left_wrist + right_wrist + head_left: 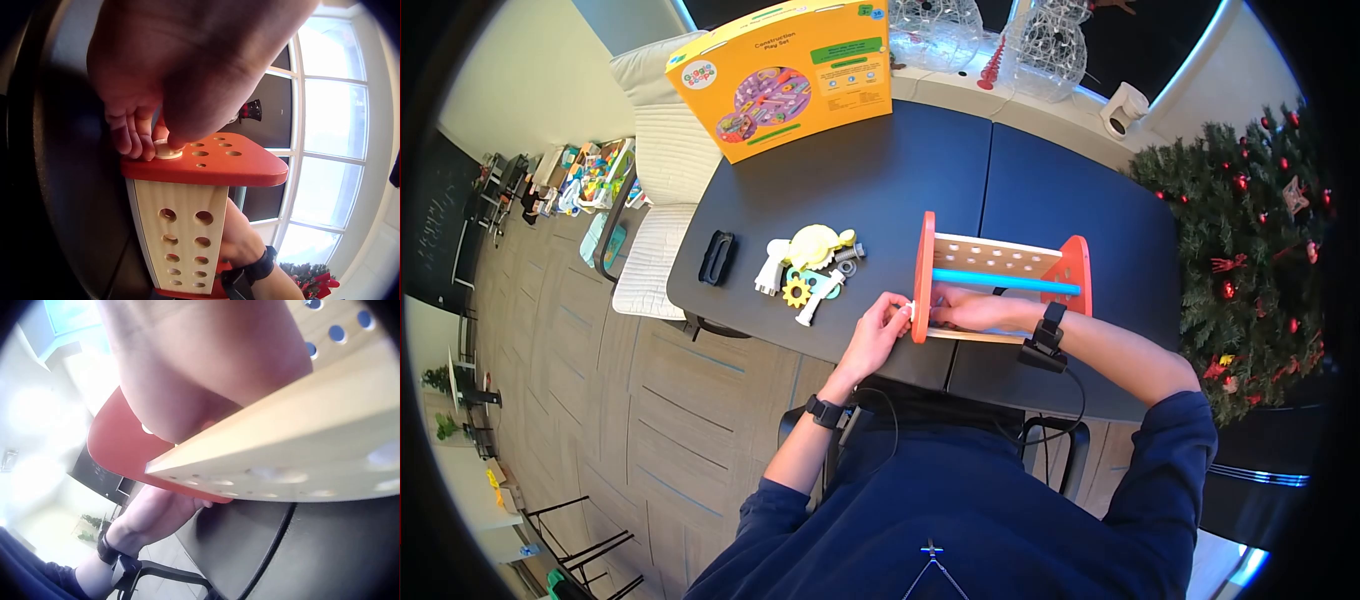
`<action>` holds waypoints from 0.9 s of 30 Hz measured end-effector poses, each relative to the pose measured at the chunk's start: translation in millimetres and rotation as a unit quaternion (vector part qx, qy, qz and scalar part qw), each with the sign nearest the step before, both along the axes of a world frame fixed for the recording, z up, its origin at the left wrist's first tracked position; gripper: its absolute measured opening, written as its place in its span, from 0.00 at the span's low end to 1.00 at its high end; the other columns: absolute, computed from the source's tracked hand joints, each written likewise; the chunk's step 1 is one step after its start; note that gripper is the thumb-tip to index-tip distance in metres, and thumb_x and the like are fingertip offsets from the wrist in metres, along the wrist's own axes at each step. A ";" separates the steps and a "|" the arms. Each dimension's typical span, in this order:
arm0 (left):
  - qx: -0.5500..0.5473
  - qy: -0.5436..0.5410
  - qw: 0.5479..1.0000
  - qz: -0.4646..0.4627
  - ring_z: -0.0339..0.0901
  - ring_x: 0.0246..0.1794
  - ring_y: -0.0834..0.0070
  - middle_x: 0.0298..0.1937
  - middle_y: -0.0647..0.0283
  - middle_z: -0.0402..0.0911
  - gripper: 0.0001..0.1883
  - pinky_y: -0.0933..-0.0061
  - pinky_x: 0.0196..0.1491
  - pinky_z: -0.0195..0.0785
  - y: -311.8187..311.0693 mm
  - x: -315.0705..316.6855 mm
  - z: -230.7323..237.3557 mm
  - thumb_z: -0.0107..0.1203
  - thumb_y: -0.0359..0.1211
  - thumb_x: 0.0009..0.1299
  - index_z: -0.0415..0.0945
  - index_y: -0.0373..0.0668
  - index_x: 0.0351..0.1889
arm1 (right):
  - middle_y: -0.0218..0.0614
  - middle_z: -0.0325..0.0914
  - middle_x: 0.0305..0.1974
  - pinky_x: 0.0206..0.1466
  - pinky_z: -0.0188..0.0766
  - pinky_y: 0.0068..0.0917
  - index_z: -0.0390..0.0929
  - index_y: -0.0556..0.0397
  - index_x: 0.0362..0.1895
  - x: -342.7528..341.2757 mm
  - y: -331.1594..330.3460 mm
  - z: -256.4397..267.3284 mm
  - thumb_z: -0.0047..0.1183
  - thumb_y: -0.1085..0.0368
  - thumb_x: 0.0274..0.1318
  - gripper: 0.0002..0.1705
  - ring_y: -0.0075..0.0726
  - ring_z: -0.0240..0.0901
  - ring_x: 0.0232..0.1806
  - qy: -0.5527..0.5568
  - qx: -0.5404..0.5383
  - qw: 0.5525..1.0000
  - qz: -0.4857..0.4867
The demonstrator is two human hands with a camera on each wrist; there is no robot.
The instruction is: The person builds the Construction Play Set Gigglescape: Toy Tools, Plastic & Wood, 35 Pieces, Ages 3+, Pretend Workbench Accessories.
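A toy frame with red end panels (924, 275), perforated wooden boards (184, 237) and a blue bar (1005, 281) stands near the table's front edge. Outside the left red panel (212, 164), the left hand (878, 332) pinches a pale round piece (167, 150) lying against the panel. The right hand (972, 311) reaches inside the frame, close to the inner face of that same panel (122, 440); its fingertips are hidden in the right wrist view, and what they touch cannot be made out.
Left of the frame lie a yellow gear (796, 292), a larger pale yellow piece (815, 245), grey bolt parts (847, 268) and white tools (772, 268). A black tray (718, 258) is farther left. A yellow box (785, 75) stands behind; a decorated tree (1235, 260) is at right.
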State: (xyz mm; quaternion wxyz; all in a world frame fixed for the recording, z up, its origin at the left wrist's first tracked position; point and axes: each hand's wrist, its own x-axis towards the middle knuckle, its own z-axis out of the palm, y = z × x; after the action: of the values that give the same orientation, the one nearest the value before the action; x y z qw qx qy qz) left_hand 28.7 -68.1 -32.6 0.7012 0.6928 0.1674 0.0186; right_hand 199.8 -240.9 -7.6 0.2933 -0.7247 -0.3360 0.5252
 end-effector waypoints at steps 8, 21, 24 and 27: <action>0.007 -0.002 1.000 0.000 0.76 0.36 0.84 0.34 0.70 0.80 0.11 0.76 0.43 0.74 -0.3 -0.1 1.1 0.55 0.37 0.86 0.78 0.38 0.54 | 0.41 0.80 0.52 0.57 0.75 0.38 0.71 0.55 0.66 -2.3 1.3 11.6 0.46 0.54 0.82 0.21 0.34 0.78 0.50 0.014 0.002 1.000 -0.011; -0.005 -0.006 1.000 0.003 0.76 0.36 0.84 0.34 0.69 0.81 0.11 0.76 0.43 0.74 -0.6 -0.3 -1.1 0.55 0.37 0.86 0.78 0.38 0.54 | 0.42 0.82 0.50 0.57 0.75 0.39 0.74 0.58 0.62 -4.0 3.6 19.7 0.52 0.58 0.77 0.20 0.38 0.79 0.54 -0.004 0.034 0.999 0.011; 0.001 -0.002 1.000 0.002 0.76 0.36 0.83 0.34 0.69 0.81 0.11 0.76 0.43 0.74 -1.3 -0.6 3.2 0.55 0.37 0.86 0.78 0.39 0.54 | 0.40 0.83 0.48 0.57 0.75 0.38 0.74 0.58 0.61 -5.2 2.0 12.3 0.52 0.57 0.78 0.19 0.37 0.79 0.52 -0.017 0.084 0.996 0.003; 0.004 -0.003 1.000 0.001 0.76 0.36 0.83 0.34 0.69 0.81 0.11 0.76 0.43 0.74 -0.4 -0.8 1.6 0.55 0.38 0.86 0.78 0.39 0.54 | 0.38 0.82 0.46 0.54 0.76 0.37 0.75 0.56 0.60 -3.5 3.2 13.4 0.51 0.57 0.79 0.18 0.35 0.79 0.50 0.022 0.027 0.999 -0.009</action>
State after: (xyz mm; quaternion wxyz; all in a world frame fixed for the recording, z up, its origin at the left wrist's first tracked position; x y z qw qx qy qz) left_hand 28.0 -68.5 -31.1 0.6991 0.6951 0.1660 0.0224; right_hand 196.3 -237.8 5.8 0.3247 -0.7080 -0.3373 0.5287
